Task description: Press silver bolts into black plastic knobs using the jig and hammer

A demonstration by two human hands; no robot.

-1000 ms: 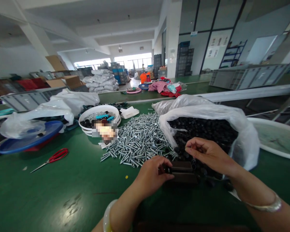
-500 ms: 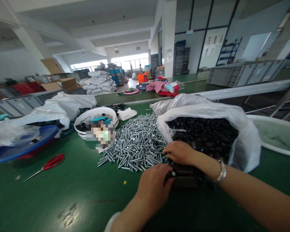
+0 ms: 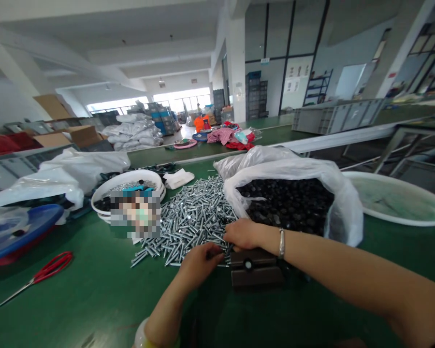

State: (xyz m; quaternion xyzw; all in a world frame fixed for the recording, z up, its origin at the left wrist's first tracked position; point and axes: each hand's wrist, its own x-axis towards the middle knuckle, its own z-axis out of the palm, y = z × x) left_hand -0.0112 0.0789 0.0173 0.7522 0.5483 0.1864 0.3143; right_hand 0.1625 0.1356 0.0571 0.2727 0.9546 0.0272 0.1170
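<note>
one white bag [image 3: 348, 220] beside many loose metal screws [image 3: 194, 212]

The place was a factory workshop, set in a large hall. A long green bench [image 3: 105, 295] bore a heap of loose screws [image 3: 188, 212] and an open bag [image 3: 351, 222] of small black parts [image 3: 290, 203]. Beyond it ran a second green surface [image 3: 275, 130] with a big grey crate [image 3: 348, 118] on it. Cardboard boxes [image 3: 83, 136], piled sacks [image 3: 139, 133] and stacked bins [image 3: 253, 99] stood farther off. Thick pillars [image 3: 236, 72] rose to a pale, beamed ceiling [image 3: 94, 36], and wide windows [image 3: 188, 98] lit the far end.
</note>
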